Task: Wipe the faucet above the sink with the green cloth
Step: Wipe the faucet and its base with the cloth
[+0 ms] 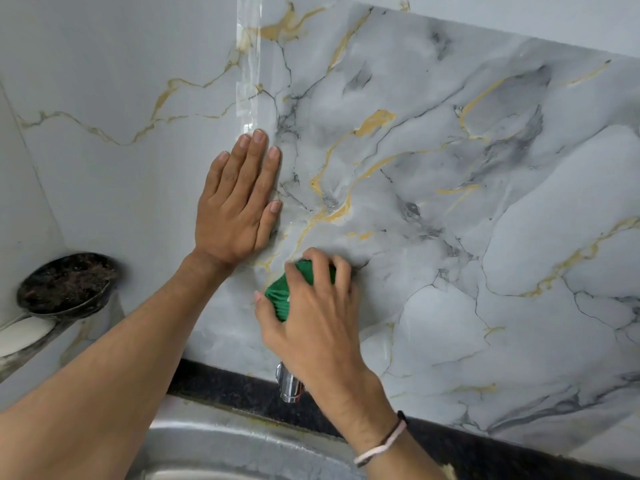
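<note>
With the left hand [239,199] spread flat on the wall [450,202], the right hand [311,306] clutched the green cloth [278,299] bunched over the faucet [289,386]; it risked missing the hidden spout.

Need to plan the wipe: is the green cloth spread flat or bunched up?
Bunched. The green cloth shows only as a wad gripped in the right hand.

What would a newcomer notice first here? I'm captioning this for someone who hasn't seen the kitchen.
The marble wall with gold and grey veins fills most of the view. At centre, the left hand lies flat on it, while the right hand just below bunches a green cloth over the faucet. A steel sink edges the bottom.
</note>
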A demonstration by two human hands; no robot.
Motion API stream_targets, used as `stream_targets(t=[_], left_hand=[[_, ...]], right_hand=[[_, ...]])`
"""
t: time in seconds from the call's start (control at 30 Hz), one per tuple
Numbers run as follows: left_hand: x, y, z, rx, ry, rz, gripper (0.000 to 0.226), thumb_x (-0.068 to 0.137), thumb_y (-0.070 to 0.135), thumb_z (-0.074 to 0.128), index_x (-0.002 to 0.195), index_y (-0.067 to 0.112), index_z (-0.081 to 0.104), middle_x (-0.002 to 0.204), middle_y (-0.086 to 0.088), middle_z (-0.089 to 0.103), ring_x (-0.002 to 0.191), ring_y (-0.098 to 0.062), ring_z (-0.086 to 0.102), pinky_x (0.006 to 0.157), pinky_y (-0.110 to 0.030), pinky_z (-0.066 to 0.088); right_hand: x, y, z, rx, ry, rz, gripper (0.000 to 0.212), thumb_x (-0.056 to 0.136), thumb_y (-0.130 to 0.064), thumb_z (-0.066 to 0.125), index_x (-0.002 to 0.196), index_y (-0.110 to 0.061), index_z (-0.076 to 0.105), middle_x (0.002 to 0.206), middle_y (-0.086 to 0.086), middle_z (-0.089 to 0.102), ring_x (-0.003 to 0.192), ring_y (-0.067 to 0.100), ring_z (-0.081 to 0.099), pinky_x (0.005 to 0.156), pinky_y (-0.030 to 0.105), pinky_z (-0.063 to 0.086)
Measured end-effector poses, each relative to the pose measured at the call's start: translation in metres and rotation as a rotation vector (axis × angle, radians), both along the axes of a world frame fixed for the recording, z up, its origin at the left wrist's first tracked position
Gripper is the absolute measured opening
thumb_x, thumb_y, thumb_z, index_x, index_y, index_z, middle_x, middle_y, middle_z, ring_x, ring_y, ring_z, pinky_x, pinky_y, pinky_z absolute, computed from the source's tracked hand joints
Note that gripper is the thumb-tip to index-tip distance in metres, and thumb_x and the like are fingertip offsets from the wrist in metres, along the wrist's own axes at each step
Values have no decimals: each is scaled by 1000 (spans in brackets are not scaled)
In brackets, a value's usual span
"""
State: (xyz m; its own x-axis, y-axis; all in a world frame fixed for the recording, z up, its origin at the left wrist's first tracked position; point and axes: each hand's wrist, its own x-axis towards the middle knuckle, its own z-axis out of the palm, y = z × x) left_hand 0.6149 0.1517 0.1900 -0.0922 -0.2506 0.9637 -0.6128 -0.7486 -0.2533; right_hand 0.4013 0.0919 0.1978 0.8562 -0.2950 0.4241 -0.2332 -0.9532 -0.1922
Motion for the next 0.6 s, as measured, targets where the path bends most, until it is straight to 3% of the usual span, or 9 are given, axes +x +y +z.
stream_targets(t=[0.23,0.33,0.4,0.5,0.6], left_hand=[[-3,1,1,1,17,-25,64,103,32,24,163,7,22,169,-14,17,161,-27,14,134,-41,15],[-4,1,2,-3,15,-20,64,103,32,24,163,7,21,169,-14,18,161,-26,13,133,-41,15],[-5,1,2,0,23,-30,64,103,32,24,163,7,21,168,-14,19,161,-25,12,133,-41,17],[-6,2,2,0,32,-31,65,103,31,26,163,8,21,168,-14,18,161,-25,11,133,-41,17],[-6,2,2,-1,32,-29,65,102,31,27,163,8,20,168,-15,20,161,-26,14,133,-42,18]], right_hand=[[-13,19,-9,-87,28,-4,50,74,-44,67,104,-5,77,128,10,61,129,36,45,96,52,53],[-28,26,-22,-139,-7,36,37,69,-36,72,93,-9,77,125,5,63,131,36,46,102,51,50],[-35,26,-32,-166,-49,73,36,67,-31,75,96,-10,77,131,4,63,132,34,47,106,50,48],[-46,25,-53,-185,-213,159,36,69,-18,78,104,-7,78,135,7,68,129,35,52,105,51,48],[-62,21,-84,-166,-441,296,20,81,-4,76,100,-4,81,130,12,73,125,40,60,102,50,53]])
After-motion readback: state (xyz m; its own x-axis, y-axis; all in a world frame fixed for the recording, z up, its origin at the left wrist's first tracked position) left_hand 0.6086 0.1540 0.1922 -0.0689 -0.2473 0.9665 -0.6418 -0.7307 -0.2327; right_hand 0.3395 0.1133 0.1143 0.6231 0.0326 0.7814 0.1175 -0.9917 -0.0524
